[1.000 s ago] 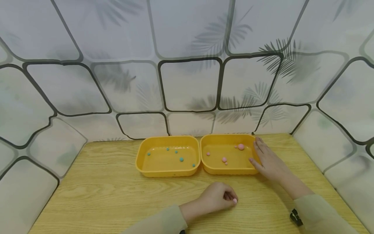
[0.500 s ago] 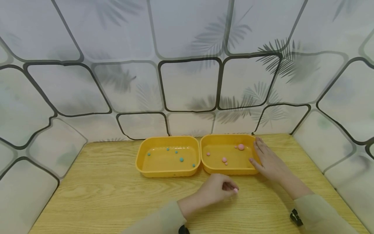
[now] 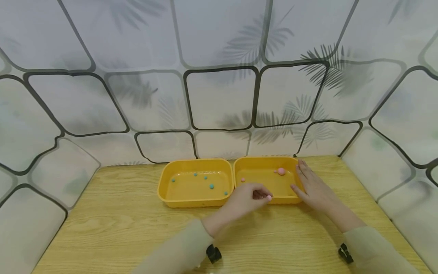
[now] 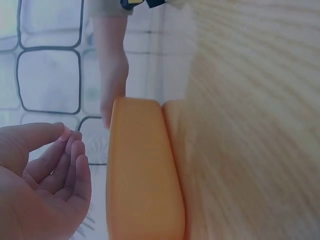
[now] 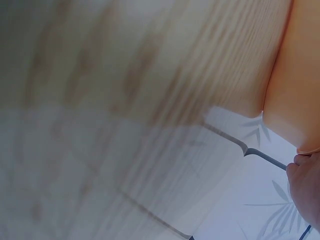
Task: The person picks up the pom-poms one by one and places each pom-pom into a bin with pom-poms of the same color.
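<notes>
Head view, lower centre: the left hand (image 3: 247,197) has its fingers curled, and a small pink ball (image 3: 269,198) is pinched at the fingertips. The ball sits right at the near rim of the right tray (image 3: 239,190), just over the edge. A second ago this hand was lower in the frame, over bare table (image 3: 102,228) well short of the trays; half a second ago it was partway up. So the ball has been carried up to the tray that already holds pink balls, and I judge the carry nearly done, with only the letting go left.

The left wrist view shows that hand's fingers curled beside the tray's orange wall (image 4: 142,170); the ball cannot be made out there.

Right of centre, the right hand (image 3: 313,188) lies with straight fingers against the right tray's outer side, holding nothing. It has not shifted across the three head pictures, so it reads as steadying the tray.

Further out, a larger pink ball (image 3: 281,171) lies near the tray's far wall. The left tray (image 3: 164,190) touches the right one and holds teal balls (image 3: 211,186). Patterned panels (image 3: 222,99) stand behind the table.
</notes>
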A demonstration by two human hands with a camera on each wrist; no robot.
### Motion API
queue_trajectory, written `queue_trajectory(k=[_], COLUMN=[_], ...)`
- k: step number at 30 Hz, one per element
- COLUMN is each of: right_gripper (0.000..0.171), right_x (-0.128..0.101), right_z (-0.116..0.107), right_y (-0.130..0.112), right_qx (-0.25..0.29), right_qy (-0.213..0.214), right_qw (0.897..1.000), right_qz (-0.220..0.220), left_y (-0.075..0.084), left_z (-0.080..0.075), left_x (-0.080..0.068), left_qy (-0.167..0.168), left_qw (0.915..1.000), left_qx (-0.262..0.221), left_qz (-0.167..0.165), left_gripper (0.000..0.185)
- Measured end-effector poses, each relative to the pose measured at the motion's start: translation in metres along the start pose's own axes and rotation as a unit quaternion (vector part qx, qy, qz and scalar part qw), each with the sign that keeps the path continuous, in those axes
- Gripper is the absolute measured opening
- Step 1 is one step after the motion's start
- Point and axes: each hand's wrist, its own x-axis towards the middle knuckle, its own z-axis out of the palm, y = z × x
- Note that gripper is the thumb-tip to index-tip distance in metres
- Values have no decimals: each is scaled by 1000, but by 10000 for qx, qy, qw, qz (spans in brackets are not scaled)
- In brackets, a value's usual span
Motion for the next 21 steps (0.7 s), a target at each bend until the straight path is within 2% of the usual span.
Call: queue_trajectory(k=[9, 16, 21], right_gripper=[81, 82, 82], right_x=[2, 1, 1], right_z=[1, 0, -1], right_y=[2, 1, 1], right_qx=[-53, 1, 4], right_qy=[31, 22, -21], right_qw=[10000, 10000, 10000], right_qz=[-76, -47, -26], left_y=[-8, -16, -20], left_z=[-18, -27, -29], left_x=[17, 31, 39], left_qy=[261, 604, 728], left_qw=[9992, 9971, 9951], left_qx=[-264, -68, -21], left_qz=[-148, -459, -670], left_gripper=[17, 16, 17])
